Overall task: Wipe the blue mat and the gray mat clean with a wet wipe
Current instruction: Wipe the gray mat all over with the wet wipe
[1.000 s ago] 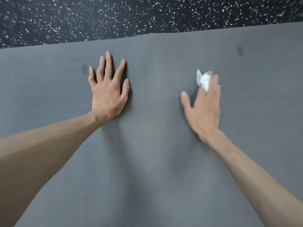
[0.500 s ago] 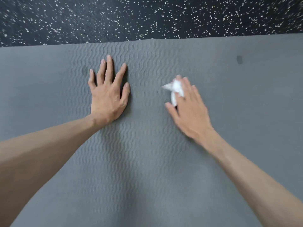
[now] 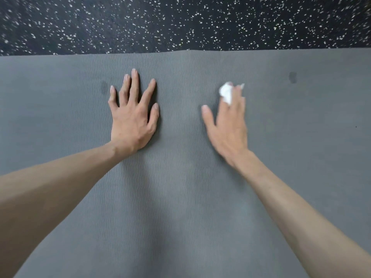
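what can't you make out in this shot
- Blue mat: nowhere in the head view; only the gray mat shows.
- Wet wipe: mostly covered by the right hand, which is motion-blurred, so the grip on it is unclear.
- Gray mat's left, right and near edges: cut off by the frame.
- Mat under the left hand: hidden by the palm.

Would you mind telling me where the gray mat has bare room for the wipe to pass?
The gray mat lies bare left of the left hand, right of the right hand round the dark spot, and between the forearms. The strip between both hands is tight.
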